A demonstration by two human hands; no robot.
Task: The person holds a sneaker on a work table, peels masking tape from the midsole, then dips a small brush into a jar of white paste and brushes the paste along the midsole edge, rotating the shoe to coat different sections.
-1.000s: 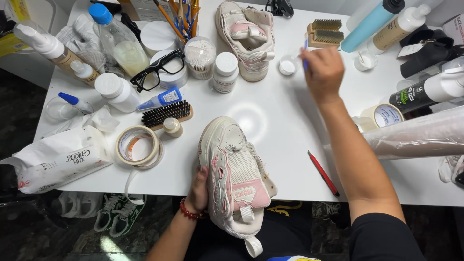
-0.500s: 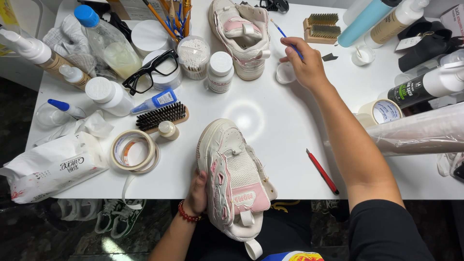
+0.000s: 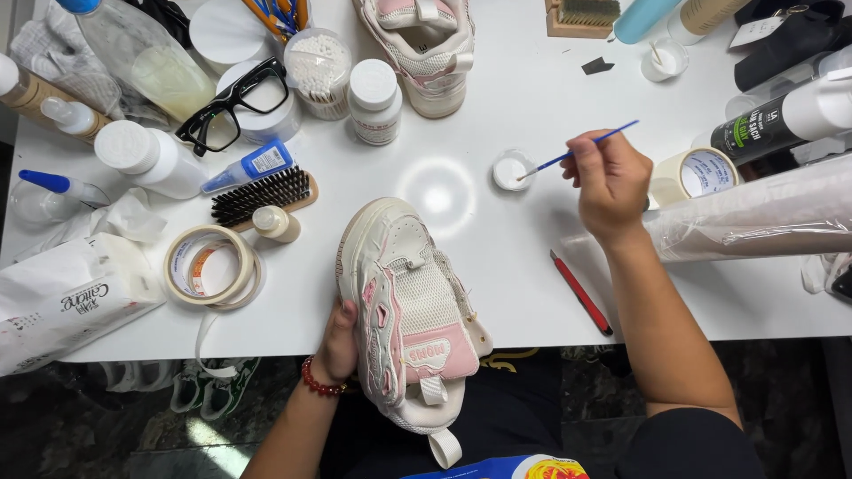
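Right hand [image 3: 611,182] pinches a thin blue brush [image 3: 577,151], bristles dipping leftward into the small white dish [image 3: 512,171]; left hand [image 3: 339,341] grips the sneaker [image 3: 404,310].

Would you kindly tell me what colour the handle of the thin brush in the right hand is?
Blue: the thin brush in the right hand, head view.

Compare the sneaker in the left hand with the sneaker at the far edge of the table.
The near sneaker is held at its side by the left hand and hangs partly over the table edge; the far sneaker lies wholly on the table, untouched. The near sneaker shows in full, while the far sneaker is cut off by the picture's top edge. Both are white and pink with a heel loop, seemingly a pair.
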